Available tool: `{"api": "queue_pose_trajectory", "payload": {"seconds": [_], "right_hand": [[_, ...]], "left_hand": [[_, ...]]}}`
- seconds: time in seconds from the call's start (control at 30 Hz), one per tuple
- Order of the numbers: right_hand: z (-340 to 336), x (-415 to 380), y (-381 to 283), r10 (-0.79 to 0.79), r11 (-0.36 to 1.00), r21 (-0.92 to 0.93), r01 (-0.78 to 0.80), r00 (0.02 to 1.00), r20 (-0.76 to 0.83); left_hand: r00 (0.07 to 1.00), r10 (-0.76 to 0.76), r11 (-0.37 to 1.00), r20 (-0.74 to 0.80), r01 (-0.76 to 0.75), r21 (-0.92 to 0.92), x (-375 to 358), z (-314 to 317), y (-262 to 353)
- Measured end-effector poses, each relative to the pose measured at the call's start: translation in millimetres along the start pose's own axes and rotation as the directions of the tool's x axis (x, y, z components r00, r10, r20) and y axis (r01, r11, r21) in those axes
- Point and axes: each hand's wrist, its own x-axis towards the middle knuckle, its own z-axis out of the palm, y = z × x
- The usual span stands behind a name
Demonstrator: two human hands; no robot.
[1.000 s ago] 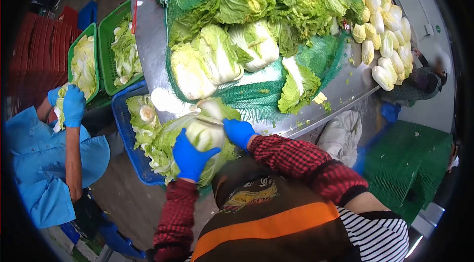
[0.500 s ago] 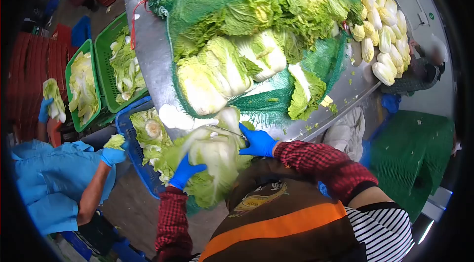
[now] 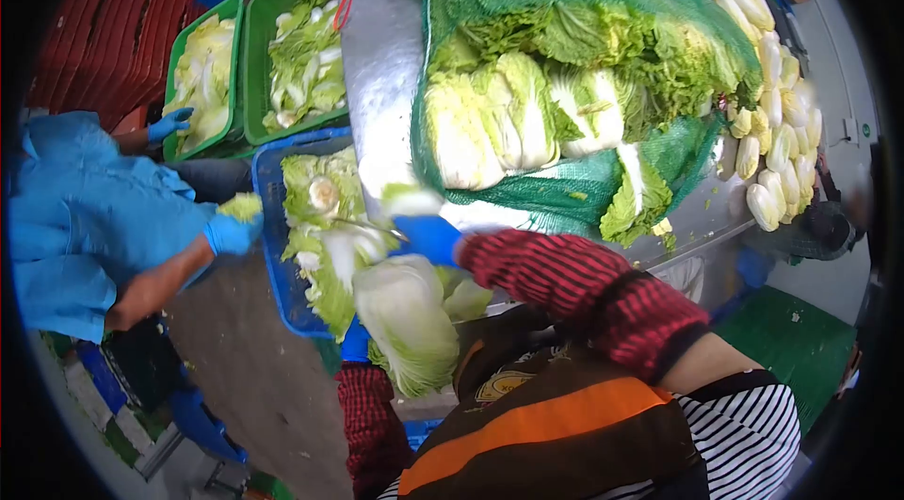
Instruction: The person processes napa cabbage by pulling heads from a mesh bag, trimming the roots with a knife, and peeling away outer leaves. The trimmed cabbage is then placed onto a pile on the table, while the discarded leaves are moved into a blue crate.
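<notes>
My left hand (image 3: 355, 344), in a blue glove, holds a pale napa cabbage (image 3: 407, 316) from its left side in front of my apron; the cabbage hides most of the fingers. My right hand (image 3: 426, 238), also gloved in blue, is closed on a knife (image 3: 373, 226), just above the cabbage, and the thin blade points left over the blue crate (image 3: 275, 265). A blurred pale leaf piece (image 3: 411, 202) shows right beside that hand. Trimmed outer leaves (image 3: 315, 182) fill the crate.
A green mesh bag (image 3: 527, 182) of napa cabbages lies on the metal table (image 3: 381, 114). Trimmed cabbages (image 3: 786, 147) are piled at its far right. Two green crates (image 3: 250, 76) of leaves stand at left, near a co-worker in blue (image 3: 122, 217) holding a leaf piece.
My right hand with the knife has moved left across the cabbage toward the blue crate. The cabbage is turned, its leafy end now toward me. The view has swung left.
</notes>
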Motion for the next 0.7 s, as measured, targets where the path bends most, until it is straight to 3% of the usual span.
{"api": "queue_pose_trajectory", "payload": {"seconds": [0.03,0.07,0.1,0.2,0.23,0.3,0.33,0.37,0.4,0.47,0.53,0.57,0.6,0.63,0.67,0.7], "right_hand": [[8,26,-1,-0.096,0.993,0.071,0.098,0.995,-0.033],[-12,44,-20,-0.024,0.989,0.147,0.006,0.992,0.126],[-28,55,-38,0.042,0.993,0.103,-0.057,0.989,0.145],[-42,62,-24,-0.07,0.979,0.175,0.108,0.975,-0.212],[-58,48,-24,-0.071,0.981,0.162,0.107,0.974,-0.216],[-94,4,-25,0.129,0.89,0.453,-0.047,0.98,-0.153],[-108,-22,-28,0.158,0.902,0.423,-0.082,0.976,-0.148],[-122,-47,-31,0.185,0.913,0.39,-0.115,0.972,-0.146],[-128,-72,-32,0.285,0.855,0.469,-0.22,0.956,-0.072],[-119,-108,-9,0.391,0.726,0.581,-0.369,0.916,0.094],[-80,-132,32,0.282,0.93,0.277,-0.243,0.953,-0.111],[-79,-141,27,0.378,0.9,0.289,-0.326,0.915,-0.144],[-80,-143,31,0.388,0.894,0.305,-0.328,0.908,-0.159],[-79,-146,35,0.414,0.861,0.381,-0.337,0.899,-0.141],[-76,-152,38,0.436,0.823,0.454,-0.343,0.892,-0.117],[-81,-158,31,0.429,0.801,0.507,-0.319,0.896,-0.114]], "left_hand": [[0.996,-0.053,0.887,-0.067,0.016,-0.462,-18,14,1],[0.995,-0.057,0.891,-0.084,0.012,-0.455,-31,19,8],[0.993,-0.026,0.877,-0.112,-0.031,-0.48,-41,28,17],[0.983,0.07,0.81,-0.17,-0.155,-0.565,-51,60,44],[0.979,0.102,0.78,-0.179,-0.191,-0.596,-46,70,51],[0.976,0.138,0.745,-0.167,-0.214,-0.632,-25,75,67],[0.976,0.216,0.942,-0.02,-0.213,-0.26,-17,58,81],[0.961,0.231,0.954,0.152,-0.254,0.157,-4,55,92],[0.958,0.228,0.955,0.173,-0.255,0.153,4,84,120],[0.893,0.144,0.815,0.425,-0.351,0.461,3,168,186],[0.882,0.155,0.703,0.444,-0.414,0.577,47,182,146],[0.925,0.125,0.741,0.359,-0.328,0.586,50,197,151],[0.921,0.112,0.73,0.373,-0.33,0.598,48,203,158],[0.897,0.307,0.42,0.318,-0.428,0.8,39,210,164],[0.806,0.495,0.056,0.325,-0.403,0.913,26,216,168],[0.753,0.604,0.034,0.261,-0.351,0.936,10,226,168]]}}
